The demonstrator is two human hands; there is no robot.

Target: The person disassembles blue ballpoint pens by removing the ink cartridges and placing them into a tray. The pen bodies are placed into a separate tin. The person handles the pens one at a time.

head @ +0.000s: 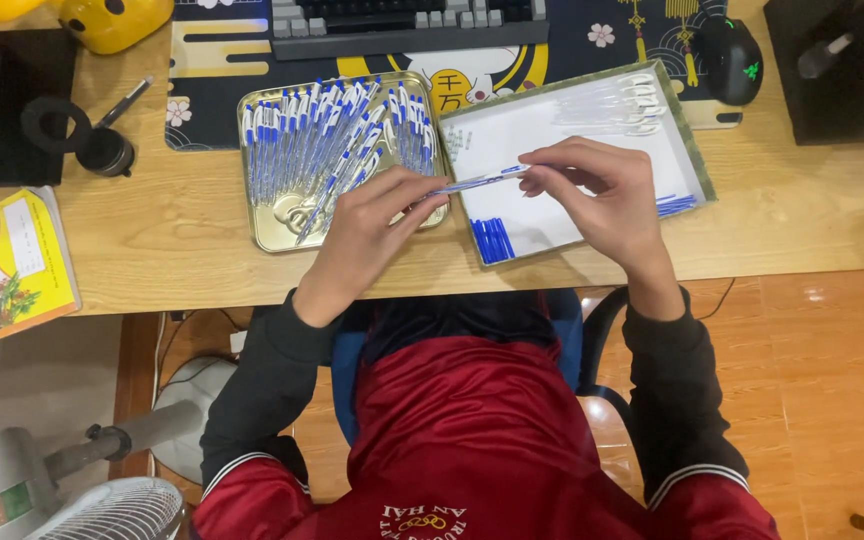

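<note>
Red jacket point(472, 440) with dark sleeves fills the bottom of view, person seated at a wooden surface point(192, 225). Left hand point(367, 235) and right hand point(602, 195) hold one blue-and-white pen point(480, 181) between them, roughly level, just above the seam between tin and box. Left fingers point(422, 190) pinch one end; right fingers point(552, 160) pinch the other end, thumb and forefinger closed on it. Metal tin point(272, 225) on the left is packed with matching pens point(337, 140), most lying lengthwise. White shallow box point(697, 165) touches the tin's right side; it holds a bunch of blue parts point(493, 240) near the front edge, clear pieces point(622, 100) at the back, more blue bits point(674, 205) by the right wall. Keyboard point(402, 20) and mouse point(730, 60) behind. Fan point(117, 510) on floor, bottom left.
</note>
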